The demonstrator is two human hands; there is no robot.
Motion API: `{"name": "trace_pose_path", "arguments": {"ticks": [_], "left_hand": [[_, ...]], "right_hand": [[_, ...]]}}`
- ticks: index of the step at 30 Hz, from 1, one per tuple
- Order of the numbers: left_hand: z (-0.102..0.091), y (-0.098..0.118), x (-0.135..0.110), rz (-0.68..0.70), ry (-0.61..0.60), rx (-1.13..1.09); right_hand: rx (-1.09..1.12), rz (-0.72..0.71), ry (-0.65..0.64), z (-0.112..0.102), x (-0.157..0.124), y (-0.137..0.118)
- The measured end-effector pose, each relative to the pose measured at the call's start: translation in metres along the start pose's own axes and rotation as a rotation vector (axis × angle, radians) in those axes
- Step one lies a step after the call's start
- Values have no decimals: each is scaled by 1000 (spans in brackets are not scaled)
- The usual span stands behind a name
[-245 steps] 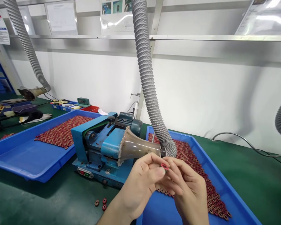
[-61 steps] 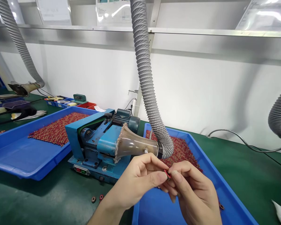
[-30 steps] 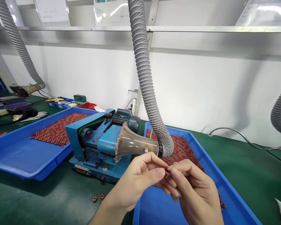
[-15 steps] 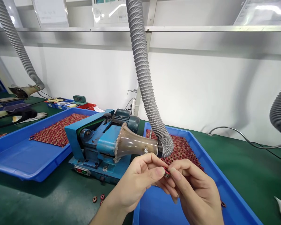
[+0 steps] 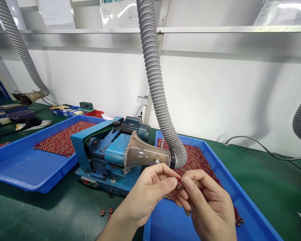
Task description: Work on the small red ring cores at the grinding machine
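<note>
Between my fingertips is a small toothed motor core (image 5: 180,185), red with bare metal on its side. My left hand (image 5: 153,192) pinches it from the left between thumb and forefinger. From the right, my right hand (image 5: 208,201) closes thumb and forefinger on its other end. Fingers cover much of the core. Both hands are above the right blue tray (image 5: 245,204), which holds a sheet of closely packed red cores (image 5: 194,160). A few loose cores (image 5: 110,210) lie on the green bench left of my left wrist.
A blue belt grinder (image 5: 117,150) stands behind my hands, its brown funnel (image 5: 145,152) joined to a grey hose (image 5: 154,73). The left blue tray (image 5: 22,170) carries more red cores (image 5: 65,139). Gloves (image 5: 40,124) and small bins (image 5: 94,113) sit farther back.
The camera view has shifted slightly. My hands keep the core pinched, and it appears slightly turned. More red cores now show beside my right hand.
</note>
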State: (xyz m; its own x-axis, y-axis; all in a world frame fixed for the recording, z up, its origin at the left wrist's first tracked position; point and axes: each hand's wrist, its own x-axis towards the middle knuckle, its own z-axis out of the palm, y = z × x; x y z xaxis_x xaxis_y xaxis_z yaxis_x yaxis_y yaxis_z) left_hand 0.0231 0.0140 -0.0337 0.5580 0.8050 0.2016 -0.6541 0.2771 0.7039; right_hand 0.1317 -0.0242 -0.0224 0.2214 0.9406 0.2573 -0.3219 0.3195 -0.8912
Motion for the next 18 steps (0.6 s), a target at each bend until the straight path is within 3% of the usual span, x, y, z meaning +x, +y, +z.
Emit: {"name": "trace_pose_path", "arguments": {"ticks": [3, 6, 9, 15, 18], "left_hand": [[-1, 0, -1, 9, -22, -26], [-1, 0, -2, 17, -42, -46], [-2, -1, -2, 11, -32, -49], [-1, -4, 1, -11, -1, -13], [0, -4, 0, -16, 28, 16]], "right_hand": [[-7, -27, -58, -6, 2, 2], [-150, -166, -214, -15, 5, 3], [-267, -273, -262, -23, 7, 4], [-35, -95, -278, -25, 9, 10], [35, -19, -204, -23, 8, 11]]}}
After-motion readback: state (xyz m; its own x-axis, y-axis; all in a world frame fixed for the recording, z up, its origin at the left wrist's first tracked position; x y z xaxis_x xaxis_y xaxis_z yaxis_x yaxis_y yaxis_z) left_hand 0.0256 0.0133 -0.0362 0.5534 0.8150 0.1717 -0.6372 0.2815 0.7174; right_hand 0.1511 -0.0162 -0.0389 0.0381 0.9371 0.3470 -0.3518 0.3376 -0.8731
